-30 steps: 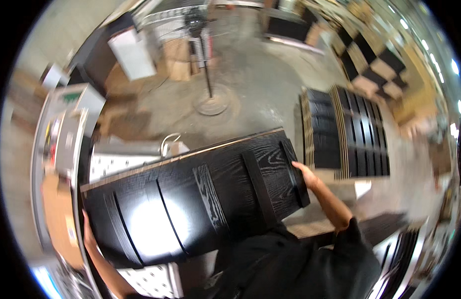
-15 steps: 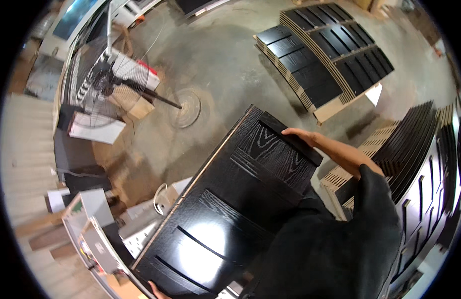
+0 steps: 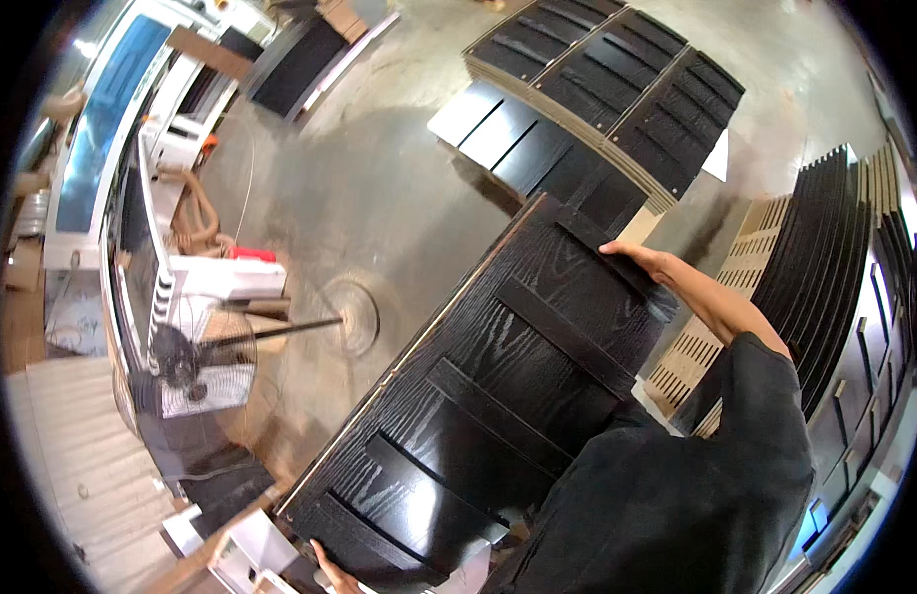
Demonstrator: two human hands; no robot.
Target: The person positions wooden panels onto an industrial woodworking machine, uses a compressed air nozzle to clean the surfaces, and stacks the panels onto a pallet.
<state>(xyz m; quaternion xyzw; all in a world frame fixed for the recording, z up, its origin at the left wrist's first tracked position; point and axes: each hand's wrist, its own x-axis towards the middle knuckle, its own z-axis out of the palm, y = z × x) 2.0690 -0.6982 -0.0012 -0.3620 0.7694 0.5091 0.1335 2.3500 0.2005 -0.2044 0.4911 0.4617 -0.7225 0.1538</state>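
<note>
I carry a long black wood-grain door panel [image 3: 478,396] flat in front of my body, slanting from lower left to upper right. My right hand [image 3: 632,255] grips its far upper end. My left hand [image 3: 332,569] holds the near lower end, only its fingers showing at the bottom edge. A black sleeve covers my right arm.
Stacks of black door panels [image 3: 617,79] lie on the concrete floor ahead, and more stand on edge in a rack [image 3: 845,277] at right. A pedestal fan [image 3: 196,361] stands at left beside a long white machine [image 3: 132,168]. Slotted boards [image 3: 746,267] lie under my arm.
The view has swung round: the panel stacks moved from the right side to top centre and the fan to the left. The panel stays in both hands, now slanting more steeply.
</note>
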